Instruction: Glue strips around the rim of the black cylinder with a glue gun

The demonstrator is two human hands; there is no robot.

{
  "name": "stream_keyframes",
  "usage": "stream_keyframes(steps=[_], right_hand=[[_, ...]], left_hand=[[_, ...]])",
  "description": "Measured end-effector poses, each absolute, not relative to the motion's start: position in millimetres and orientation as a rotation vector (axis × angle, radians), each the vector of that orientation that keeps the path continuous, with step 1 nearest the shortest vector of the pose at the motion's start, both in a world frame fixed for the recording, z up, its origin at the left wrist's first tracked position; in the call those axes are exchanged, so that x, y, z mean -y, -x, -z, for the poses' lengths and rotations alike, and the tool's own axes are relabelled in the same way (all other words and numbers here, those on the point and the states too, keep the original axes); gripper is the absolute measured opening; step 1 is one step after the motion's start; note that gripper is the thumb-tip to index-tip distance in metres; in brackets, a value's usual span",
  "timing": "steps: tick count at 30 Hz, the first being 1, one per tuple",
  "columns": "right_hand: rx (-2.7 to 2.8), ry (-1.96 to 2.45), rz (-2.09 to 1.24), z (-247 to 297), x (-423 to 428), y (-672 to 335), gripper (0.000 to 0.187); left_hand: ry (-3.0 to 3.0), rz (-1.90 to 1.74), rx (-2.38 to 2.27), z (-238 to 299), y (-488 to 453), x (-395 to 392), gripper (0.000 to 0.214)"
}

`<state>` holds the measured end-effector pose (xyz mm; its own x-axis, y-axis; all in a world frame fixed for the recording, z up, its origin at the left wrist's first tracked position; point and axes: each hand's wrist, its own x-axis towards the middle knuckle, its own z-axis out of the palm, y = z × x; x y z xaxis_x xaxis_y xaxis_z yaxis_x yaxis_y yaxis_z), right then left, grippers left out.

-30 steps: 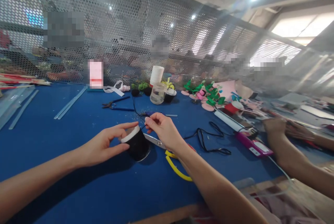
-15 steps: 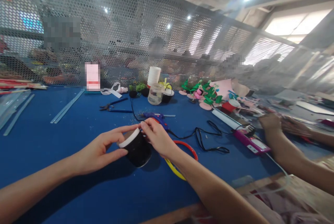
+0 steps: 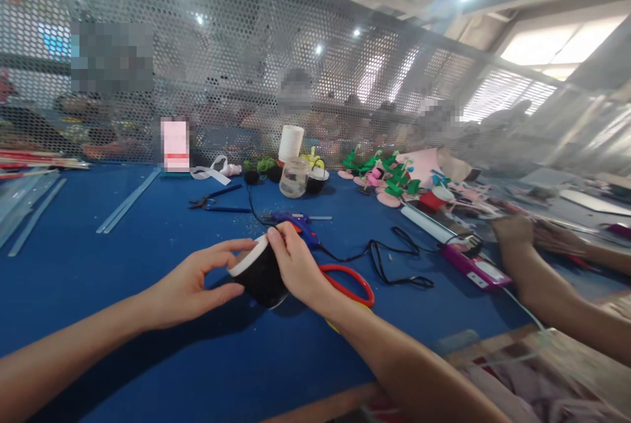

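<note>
A flat blue tabletop (image 3: 207, 370) spreads widest, its brown near edge slanting in at five o'clock from the short black cup with a thick white rim (image 3: 263, 278); a broad blue stretch runs from the cup towards six. A grey perforated metal panel (image 3: 236, 35) bounds the far edge at twelve. Another person's bare arm (image 3: 542, 285) limits the room at three, well apart. The left hand (image 3: 197, 282), at nine, is half open, holding the rim between thumb and fingers. The right hand (image 3: 298, 272) is bent closely round the cup's three-o'clock side, thumb at the rim, some fingers hidden. Near its wrist lie red-and-yellow-handled scissors (image 3: 345, 268); a blue glue gun (image 3: 308, 232) sits at one to two. The cup tilts, its mouth towards ten or eleven, its long axis running down to its base at four or five.
</note>
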<state>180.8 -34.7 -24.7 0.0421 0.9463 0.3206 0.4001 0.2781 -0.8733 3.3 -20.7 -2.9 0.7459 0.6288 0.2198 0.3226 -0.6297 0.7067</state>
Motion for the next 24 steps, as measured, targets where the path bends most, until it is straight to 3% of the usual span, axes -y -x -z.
stream_keyframes(steps=[5, 8, 10, 16, 24], right_hand=[[1.606, 1.326, -0.618, 23.8, 38.6, -173.0, 0.017], [1.643, 1.346, -0.562, 23.9, 40.6, -167.3, 0.017], [1.651, 1.345, -0.527, 24.7, 41.4, -164.9, 0.017], [1.613, 1.281, -0.510, 26.7, 42.2, -164.7, 0.016], [1.495, 1.217, -0.724, 26.7, 44.0, -162.3, 0.021]], left_hand=[[-2.199, -0.633, -0.782, 2.0, -7.8, 24.3, 0.017], [-2.066, -0.633, -0.848, 1.8, -11.6, 28.6, 0.040], [-1.992, -0.673, -0.881, 2.9, -13.4, 30.4, 0.043], [-2.054, -0.794, -0.826, 7.3, -12.0, 31.1, 0.023], [-2.159, -0.919, -0.637, 14.2, -9.4, 27.2, 0.006]])
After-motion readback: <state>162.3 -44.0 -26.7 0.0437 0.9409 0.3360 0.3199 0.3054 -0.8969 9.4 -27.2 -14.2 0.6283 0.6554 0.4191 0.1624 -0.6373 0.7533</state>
